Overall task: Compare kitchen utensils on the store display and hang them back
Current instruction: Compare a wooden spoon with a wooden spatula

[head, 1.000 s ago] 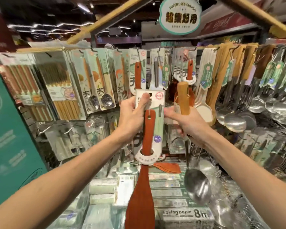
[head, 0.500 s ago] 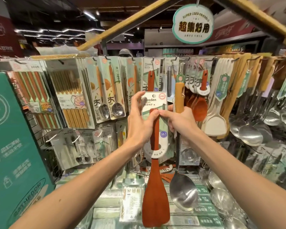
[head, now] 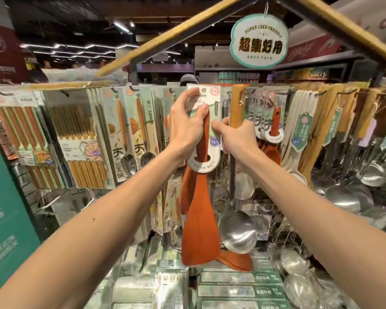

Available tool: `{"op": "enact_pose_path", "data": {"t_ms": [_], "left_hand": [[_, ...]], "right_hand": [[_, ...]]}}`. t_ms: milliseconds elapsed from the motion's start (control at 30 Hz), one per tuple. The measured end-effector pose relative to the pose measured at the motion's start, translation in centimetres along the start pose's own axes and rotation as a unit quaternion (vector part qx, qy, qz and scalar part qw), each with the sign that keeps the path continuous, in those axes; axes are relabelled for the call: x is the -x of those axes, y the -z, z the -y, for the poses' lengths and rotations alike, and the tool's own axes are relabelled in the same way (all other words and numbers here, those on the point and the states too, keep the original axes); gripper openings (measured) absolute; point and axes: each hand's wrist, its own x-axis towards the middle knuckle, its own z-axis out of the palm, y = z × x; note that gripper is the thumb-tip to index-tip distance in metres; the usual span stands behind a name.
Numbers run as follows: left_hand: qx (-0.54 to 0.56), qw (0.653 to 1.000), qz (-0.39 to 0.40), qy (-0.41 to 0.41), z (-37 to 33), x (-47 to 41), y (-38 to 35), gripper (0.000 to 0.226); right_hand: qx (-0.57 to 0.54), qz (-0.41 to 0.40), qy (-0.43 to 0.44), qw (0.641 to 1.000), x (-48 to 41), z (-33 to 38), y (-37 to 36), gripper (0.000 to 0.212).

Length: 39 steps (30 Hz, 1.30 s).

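Note:
A reddish-brown wooden spatula on a white and green card is raised to the top rail of hooks. My left hand pinches the card and the spatula's handle near the top. My right hand grips the wooden handle of a steel ladle, and its fingertips touch the card's right edge. The ladle's bowl hangs beside the spatula's blade. The card's top hole sits level with the rail; whether it is on a hook is hidden.
Packs of chopsticks and carded spoons hang to the left. Wooden spatulas and steel ladles hang on the right. Boxes of baking paper lie below. A round sign hangs overhead, and a green panel stands at left.
Both hands have risen with the carded spatula and the ladle, from mid-display up to the top rail. My view has tilted upward and moved closer to the display.

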Motion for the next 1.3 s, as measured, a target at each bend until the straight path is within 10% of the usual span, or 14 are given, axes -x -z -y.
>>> {"op": "enact_pose_path", "data": {"t_ms": [800, 1133, 1300], "left_hand": [[-0.149, 0.987, 0.011, 0.06, 4.4, -4.0, -2.3, 0.036], [-0.214, 0.971, 0.085, 0.063, 3.0, 2.1, -0.8, 0.046], [-0.073, 0.962, 0.25, 0.077, 1.2, 10.1, -1.1, 0.036]], "right_hand": [[-0.033, 0.05, -0.071, 0.996, -0.5, -2.6, 2.9, 0.028], [-0.012, 0.057, -0.081, 0.995, 3.4, -4.8, 5.2, 0.038], [0.079, 0.079, -0.084, 0.99, 7.5, -7.7, 5.1, 0.018]]}}
